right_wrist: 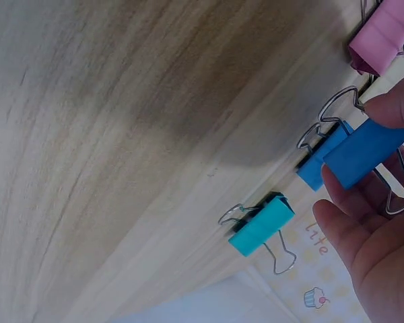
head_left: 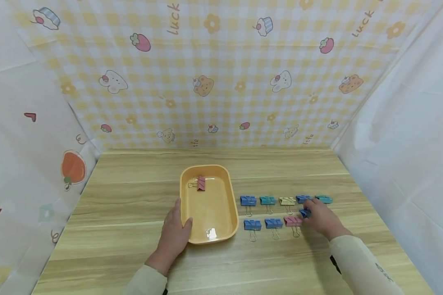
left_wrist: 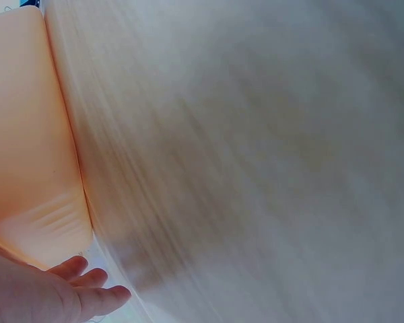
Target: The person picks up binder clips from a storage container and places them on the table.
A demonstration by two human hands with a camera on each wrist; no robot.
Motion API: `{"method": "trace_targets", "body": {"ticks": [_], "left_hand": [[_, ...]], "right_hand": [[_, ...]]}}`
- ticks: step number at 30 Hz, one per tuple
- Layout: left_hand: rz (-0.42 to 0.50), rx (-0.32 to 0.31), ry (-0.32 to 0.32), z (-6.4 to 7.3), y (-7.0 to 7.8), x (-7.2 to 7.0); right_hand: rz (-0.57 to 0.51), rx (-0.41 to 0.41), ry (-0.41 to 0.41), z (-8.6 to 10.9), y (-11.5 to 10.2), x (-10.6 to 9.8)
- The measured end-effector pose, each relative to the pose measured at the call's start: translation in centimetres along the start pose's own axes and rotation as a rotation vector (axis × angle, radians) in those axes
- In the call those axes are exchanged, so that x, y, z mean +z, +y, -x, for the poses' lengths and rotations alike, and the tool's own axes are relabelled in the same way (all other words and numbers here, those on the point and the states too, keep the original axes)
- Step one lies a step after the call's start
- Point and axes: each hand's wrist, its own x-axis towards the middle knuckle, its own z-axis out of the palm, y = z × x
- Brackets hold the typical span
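Note:
A blue binder clip (right_wrist: pixel 367 153) is pinched between the thumb and fingers of my right hand (head_left: pixel 320 218). It looks lifted in the right wrist view, in front of another blue clip (right_wrist: pixel 323 155) and near a teal clip (right_wrist: pixel 261 225). To its left in the head view lies a pink binder clip (head_left: pixel 293 221). My left hand (head_left: pixel 175 231) holds the left side of a yellow-orange tray (head_left: pixel 235 217), thumb over the rim and fingers along the outer wall (left_wrist: pixel 34 134). Inside the tray lies one reddish-pink binder clip (head_left: pixel 201 183).
Right of the tray, binder clips lie in two rows. The back row has blue (head_left: pixel 248 200), teal (head_left: pixel 267 200) and yellow (head_left: pixel 287 201) clips, among others; the front row includes two blue ones (head_left: pixel 252 225). Patterned cloth (head_left: pixel 221 82) stands behind the wooden table (head_left: pixel 133 184).

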Motion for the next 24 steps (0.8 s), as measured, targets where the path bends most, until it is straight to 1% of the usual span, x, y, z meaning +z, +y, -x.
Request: {"method": "trace_targets", "body": {"ticks": [7,13,21,24], "left_hand": [[0.011,-0.021,-0.015,-0.2,0.1,0.1],[0.019,-0.034,-0.022,-0.2,0.1,0.0],[0.023,-0.030,-0.031,-0.1,0.1,0.0],[0.020,-0.022,-0.025,-0.1,0.1,0.0]], "right_hand": [[-0.009,0.052,-0.024,0.1,0.6,0.6],[0.011,0.058,-0.026,0.0,1.2,1.1],[0.034,0.087,-0.051,0.1,1.2,1.2],[0.036,0.096,-0.059,0.1,1.2,1.2]]}}
